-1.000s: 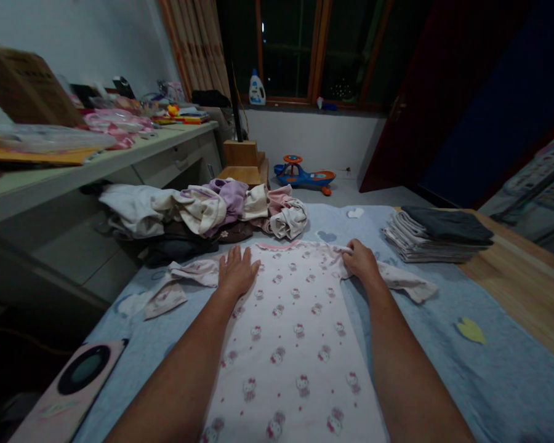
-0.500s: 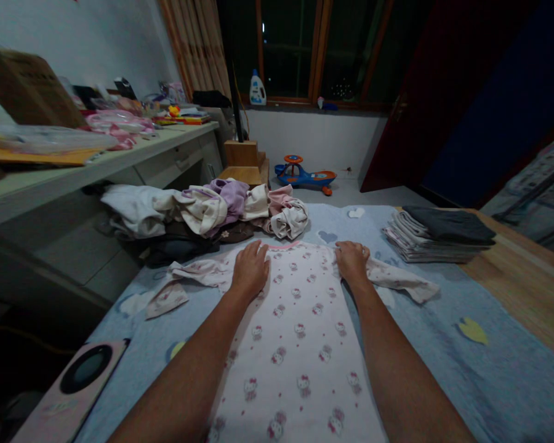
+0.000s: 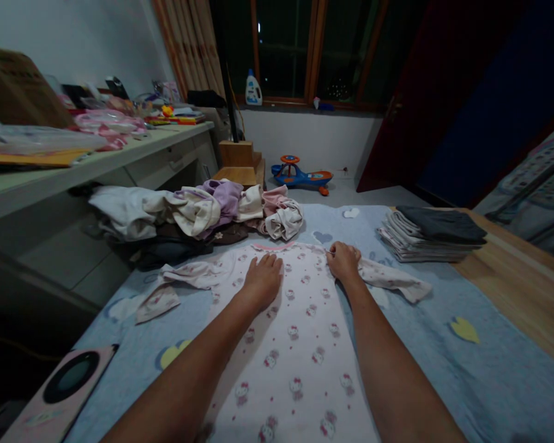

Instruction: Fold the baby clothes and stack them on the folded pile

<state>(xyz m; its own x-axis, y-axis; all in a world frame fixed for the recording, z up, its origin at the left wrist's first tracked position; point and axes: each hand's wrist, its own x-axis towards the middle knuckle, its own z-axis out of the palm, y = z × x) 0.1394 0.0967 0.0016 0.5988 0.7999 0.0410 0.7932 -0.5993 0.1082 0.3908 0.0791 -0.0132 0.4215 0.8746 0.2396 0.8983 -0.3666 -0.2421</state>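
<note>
A white short-sleeved garment with a pink collar and small pink cartoon-cat prints (image 3: 289, 344) lies spread flat on a light blue sheet (image 3: 447, 369), its sleeves out to both sides. My left hand (image 3: 264, 282) rests flat on the chest, just below the collar, with nothing held. My right hand (image 3: 344, 261) sits on the garment's other shoulder, its fingers bent against the cloth. I cannot tell whether it pinches the fabric. My forearms cover parts of the lower garment.
A heap of mixed clothes (image 3: 198, 215) lies beyond the collar, below a cluttered white desk (image 3: 96, 163). A folded stack of clothes (image 3: 431, 237) sits to the right, by a wooden surface (image 3: 517, 289). A wooden step block (image 3: 240, 163) and blue toy car (image 3: 301, 176) stand on the floor beyond.
My left hand has slid rightward across the chest, closer to the middle of the garment. My right hand remains near the shoulder, and the view has shifted slightly.
</note>
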